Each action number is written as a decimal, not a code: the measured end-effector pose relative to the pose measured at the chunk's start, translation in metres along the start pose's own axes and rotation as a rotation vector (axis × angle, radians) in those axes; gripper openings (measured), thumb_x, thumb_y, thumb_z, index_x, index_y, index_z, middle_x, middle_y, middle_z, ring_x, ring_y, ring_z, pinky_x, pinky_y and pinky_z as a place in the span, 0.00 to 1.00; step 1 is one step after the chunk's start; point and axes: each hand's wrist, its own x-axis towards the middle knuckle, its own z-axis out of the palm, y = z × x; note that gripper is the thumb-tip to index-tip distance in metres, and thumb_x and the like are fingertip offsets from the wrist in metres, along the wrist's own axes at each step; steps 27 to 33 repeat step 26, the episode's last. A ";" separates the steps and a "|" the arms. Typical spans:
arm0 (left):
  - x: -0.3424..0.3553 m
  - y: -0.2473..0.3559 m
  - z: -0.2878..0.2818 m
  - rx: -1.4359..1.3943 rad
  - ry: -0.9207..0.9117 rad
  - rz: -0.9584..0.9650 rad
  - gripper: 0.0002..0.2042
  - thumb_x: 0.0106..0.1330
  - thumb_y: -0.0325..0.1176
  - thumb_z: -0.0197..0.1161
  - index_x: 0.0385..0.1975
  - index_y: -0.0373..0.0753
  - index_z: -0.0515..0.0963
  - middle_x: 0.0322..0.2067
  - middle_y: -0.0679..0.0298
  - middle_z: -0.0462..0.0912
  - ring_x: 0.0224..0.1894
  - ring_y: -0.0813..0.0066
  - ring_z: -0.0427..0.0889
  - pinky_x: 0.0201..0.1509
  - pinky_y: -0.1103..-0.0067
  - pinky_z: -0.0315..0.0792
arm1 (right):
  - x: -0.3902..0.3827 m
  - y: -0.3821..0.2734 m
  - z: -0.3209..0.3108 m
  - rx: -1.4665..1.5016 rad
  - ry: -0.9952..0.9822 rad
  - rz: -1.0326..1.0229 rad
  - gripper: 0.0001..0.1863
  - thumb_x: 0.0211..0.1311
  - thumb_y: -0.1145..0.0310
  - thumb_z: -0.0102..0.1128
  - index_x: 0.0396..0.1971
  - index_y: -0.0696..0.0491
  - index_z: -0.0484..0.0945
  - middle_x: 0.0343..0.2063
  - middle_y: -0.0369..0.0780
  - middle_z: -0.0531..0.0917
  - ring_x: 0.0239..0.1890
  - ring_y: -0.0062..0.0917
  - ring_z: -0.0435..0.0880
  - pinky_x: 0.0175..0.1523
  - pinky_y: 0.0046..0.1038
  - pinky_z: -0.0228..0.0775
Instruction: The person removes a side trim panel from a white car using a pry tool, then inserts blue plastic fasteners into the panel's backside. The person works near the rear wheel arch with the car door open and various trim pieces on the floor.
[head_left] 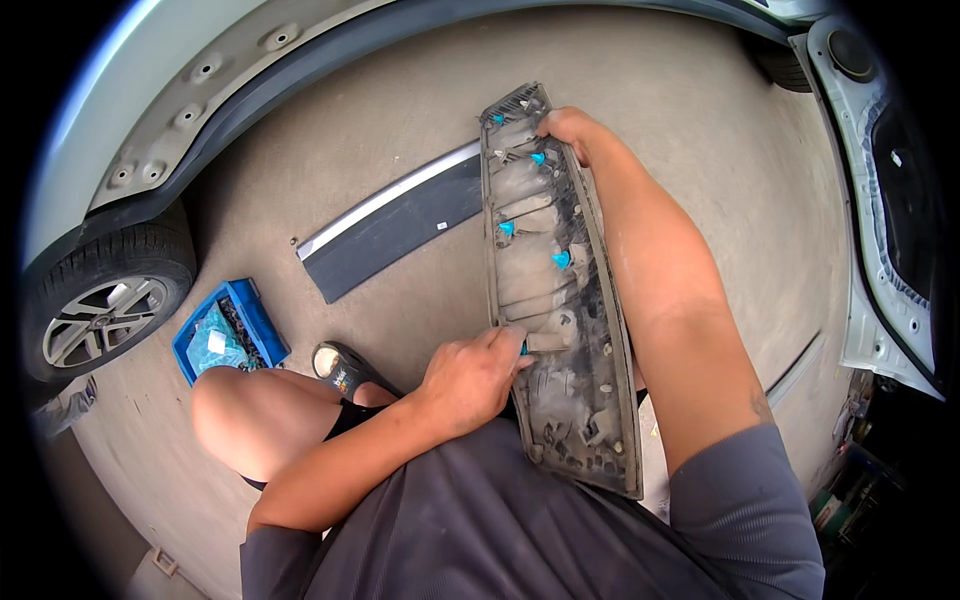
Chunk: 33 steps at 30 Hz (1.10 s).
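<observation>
A long, dirty dark plastic car trim panel [545, 290] stands tilted across my lap, its ribbed inner side facing me. Several bright blue clips [562, 260] sit in its mounts. My right hand [572, 130] grips the panel's far right edge, the fingers partly hidden behind it. At the near left edge, my left hand [475, 380] pinches a blue clip [524, 347] against a mount; the fingers cover most of that clip.
A second dark trim panel with a silver strip [390, 225] lies on the concrete floor. Left of my knee stands a blue bin [262, 325] with a teal bag and dark small parts. A car wheel [105, 310], the car's sill [190, 110] and an open door [870, 200] surround me.
</observation>
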 end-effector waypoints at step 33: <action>-0.011 0.001 -0.035 -0.953 -0.393 -0.262 0.09 0.73 0.25 0.56 0.50 0.36 0.74 0.38 0.60 0.79 0.35 0.73 0.83 0.37 0.79 0.78 | 0.020 0.030 -0.020 0.022 -0.108 0.244 0.14 0.63 0.66 0.60 0.44 0.57 0.76 0.32 0.39 0.86 0.31 0.31 0.88 0.47 0.45 0.82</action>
